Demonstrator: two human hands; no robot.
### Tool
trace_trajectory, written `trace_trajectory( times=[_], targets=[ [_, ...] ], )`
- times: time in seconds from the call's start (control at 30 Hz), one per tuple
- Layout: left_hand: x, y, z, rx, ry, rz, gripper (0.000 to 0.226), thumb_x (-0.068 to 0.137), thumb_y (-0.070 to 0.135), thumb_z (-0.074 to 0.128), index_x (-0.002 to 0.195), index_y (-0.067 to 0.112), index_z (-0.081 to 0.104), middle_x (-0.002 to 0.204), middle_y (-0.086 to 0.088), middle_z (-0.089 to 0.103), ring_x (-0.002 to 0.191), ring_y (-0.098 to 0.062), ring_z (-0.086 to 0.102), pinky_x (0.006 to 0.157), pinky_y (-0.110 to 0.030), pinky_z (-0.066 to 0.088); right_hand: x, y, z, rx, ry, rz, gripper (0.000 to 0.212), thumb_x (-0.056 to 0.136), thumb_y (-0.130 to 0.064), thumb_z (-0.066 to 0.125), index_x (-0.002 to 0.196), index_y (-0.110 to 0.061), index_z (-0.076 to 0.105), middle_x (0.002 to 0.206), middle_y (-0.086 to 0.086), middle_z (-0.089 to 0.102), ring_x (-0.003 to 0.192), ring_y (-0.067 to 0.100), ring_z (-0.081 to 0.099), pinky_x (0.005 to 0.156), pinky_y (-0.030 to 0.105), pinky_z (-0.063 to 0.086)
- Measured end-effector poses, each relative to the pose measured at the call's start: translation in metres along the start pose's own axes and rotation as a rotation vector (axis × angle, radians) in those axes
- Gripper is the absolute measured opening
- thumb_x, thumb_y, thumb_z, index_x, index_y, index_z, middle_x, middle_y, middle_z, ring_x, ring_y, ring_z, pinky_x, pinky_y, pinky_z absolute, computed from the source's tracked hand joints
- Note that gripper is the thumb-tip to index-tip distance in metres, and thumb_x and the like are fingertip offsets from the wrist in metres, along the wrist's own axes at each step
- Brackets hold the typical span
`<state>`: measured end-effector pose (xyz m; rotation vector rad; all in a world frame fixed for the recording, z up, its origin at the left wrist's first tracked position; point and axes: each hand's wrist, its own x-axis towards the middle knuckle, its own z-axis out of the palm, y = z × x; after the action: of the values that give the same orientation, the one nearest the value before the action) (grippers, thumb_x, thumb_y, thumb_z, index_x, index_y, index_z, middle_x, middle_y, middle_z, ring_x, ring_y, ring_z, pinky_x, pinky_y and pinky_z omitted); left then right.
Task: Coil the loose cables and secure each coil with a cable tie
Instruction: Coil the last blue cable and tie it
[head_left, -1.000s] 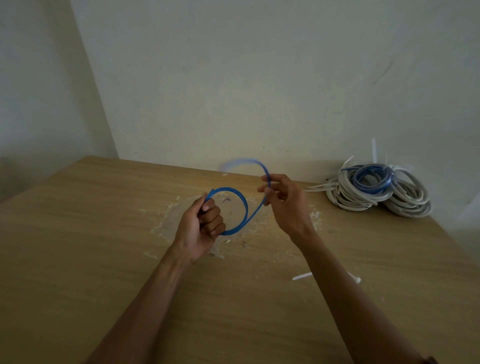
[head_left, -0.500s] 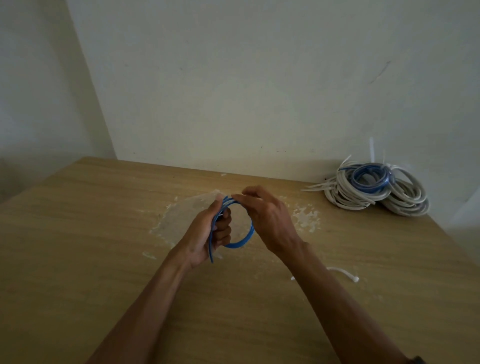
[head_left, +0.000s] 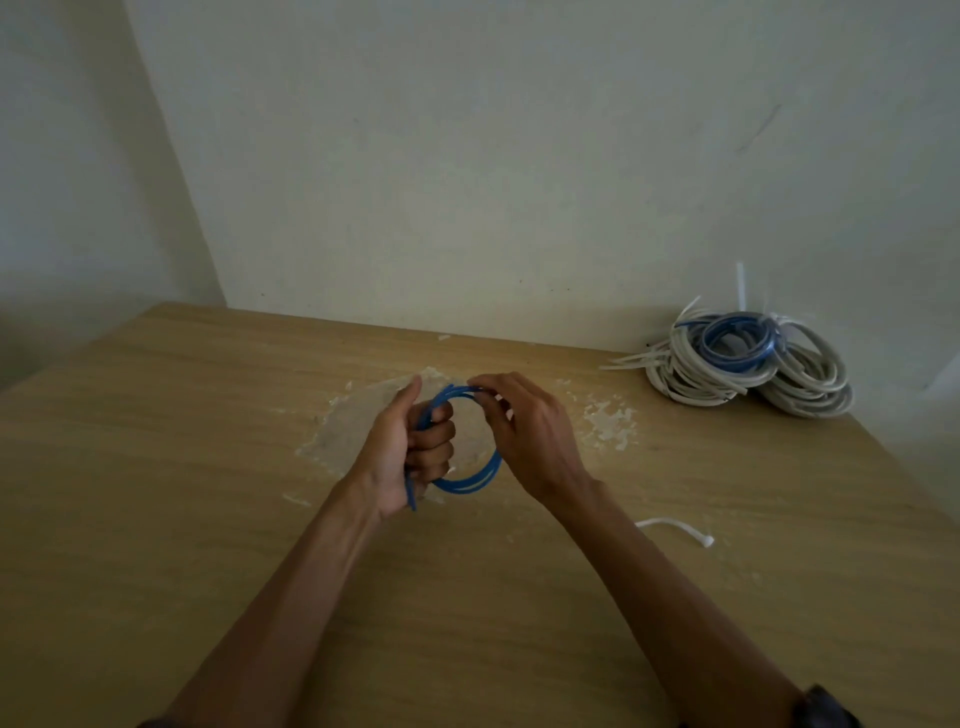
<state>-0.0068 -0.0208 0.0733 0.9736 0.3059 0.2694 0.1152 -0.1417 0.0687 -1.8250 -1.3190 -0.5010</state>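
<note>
Blue thin cable (head_left: 470, 480), wound into a small round coil, hangs between my hands above the tan wooden worktop (head_left: 208, 493). My left grip (head_left: 402, 452) is clenched round one side, fingers hiding that stretch; a short end pokes out below the palm. My right grip (head_left: 530, 439) pinches the top of the loop, though the turns are hard to count. A white plastic cable tie (head_left: 680, 529) lies just beside my right forearm. Heaped grey and blue cable coils (head_left: 748, 364) sit dim in the far right corner.
</note>
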Motion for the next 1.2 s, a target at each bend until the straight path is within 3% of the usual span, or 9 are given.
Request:
trace_trajectory(
  times=[0.13,0.2,0.33,0.47,0.57,0.7,0.87,1.03,1.2],
  targets=[
    [-0.002,0.001,0.003,0.339,0.153,0.079,0.047,0.110,0.043,0.025,0.080,0.015,0.049,0.047,0.006,0.025,0.036,-0.009,0.017,0.040,-0.023,0.013,-0.005,-0.013,0.005,0.293,-0.179,0.133,0.036,0.104,-0.025,0.055,0.140,-0.020,0.056,0.109,-0.009,0.066,0.083,-0.001,0.061,0.073,0.016,0.050],
    [-0.001,0.000,0.002,0.475,0.163,0.113,0.038,0.111,0.034,0.028,0.089,0.013,0.050,0.049,0.005,0.026,0.038,-0.011,0.017,0.042,-0.027,0.013,-0.006,-0.017,0.006,0.440,-0.172,0.239,0.032,0.102,-0.032,0.056,0.129,-0.017,0.063,0.096,-0.013,0.068,0.072,-0.002,0.062,0.067,0.015,0.049],
    [0.004,-0.007,-0.001,0.666,0.186,0.199,0.030,0.110,0.026,0.028,0.115,0.009,0.053,0.054,0.003,0.034,0.042,-0.012,0.025,0.040,-0.027,0.022,-0.005,-0.018,0.009,0.567,-0.128,0.407,0.030,0.102,-0.034,0.055,0.101,-0.006,0.064,0.078,0.002,0.069,0.062,0.004,0.062,0.058,0.021,0.048],
    [0.008,-0.014,-0.002,0.763,0.218,0.315,0.030,0.105,0.017,0.027,0.123,0.026,0.049,0.066,-0.011,0.053,0.047,-0.017,0.032,0.044,-0.029,0.027,-0.005,-0.023,0.008,0.647,-0.187,0.464,0.018,0.104,-0.017,0.053,0.105,-0.003,0.064,0.078,0.006,0.067,0.065,0.004,0.063,0.061,0.017,0.048],
    [0.015,-0.021,-0.001,0.796,0.283,0.463,0.026,0.101,0.024,0.033,0.117,0.023,0.053,0.068,-0.014,0.055,0.047,-0.018,0.036,0.044,-0.030,0.032,0.000,-0.020,0.001,0.638,-0.182,0.485,0.017,0.104,-0.017,0.054,0.101,-0.009,0.070,0.075,-0.001,0.064,0.064,0.001,0.058,0.065,0.017,0.046],
    [0.026,-0.036,0.020,0.831,0.415,0.559,0.045,0.111,0.026,0.036,0.077,0.007,0.060,0.054,-0.005,0.052,0.043,-0.013,0.044,0.046,-0.028,0.037,-0.005,-0.004,-0.013,0.689,-0.103,0.614,0.021,0.105,-0.019,0.054,0.099,-0.009,0.071,0.071,-0.003,0.060,0.063,0.004,0.052,0.064,0.019,0.044],
    [0.033,-0.050,0.062,0.596,0.373,0.203,0.067,0.108,0.052,0.024,0.066,0.011,0.057,0.043,0.003,0.049,0.041,-0.015,0.050,0.052,-0.028,0.045,-0.014,0.023,-0.035,0.692,0.086,0.768,0.024,0.105,-0.018,0.052,0.100,-0.006,0.072,0.072,0.002,0.058,0.064,0.010,0.048,0.061,0.024,0.041],
    [0.027,-0.052,0.081,0.031,0.198,-0.099,0.059,0.106,0.056,0.032,0.065,0.017,0.045,0.048,0.005,0.027,0.040,-0.011,0.027,0.044,-0.027,0.028,-0.024,0.039,-0.050,0.662,0.095,0.759,0.023,0.105,-0.017,0.051,0.100,-0.007,0.071,0.070,0.001,0.058,0.060,0.006,0.048,0.057,0.020,0.040],
    [0.032,-0.054,0.075,0.383,0.301,0.032,0.051,0.108,0.037,0.036,0.059,0.023,0.034,0.048,0.006,0.024,0.038,-0.012,0.019,0.041,-0.024,0.017,-0.030,0.041,-0.067,0.683,-0.149,0.720,0.021,0.105,-0.017,0.052,0.110,-0.001,0.065,0.076,0.006,0.067,0.060,0.011,0.058,0.058,0.020,0.045]
  ],
)
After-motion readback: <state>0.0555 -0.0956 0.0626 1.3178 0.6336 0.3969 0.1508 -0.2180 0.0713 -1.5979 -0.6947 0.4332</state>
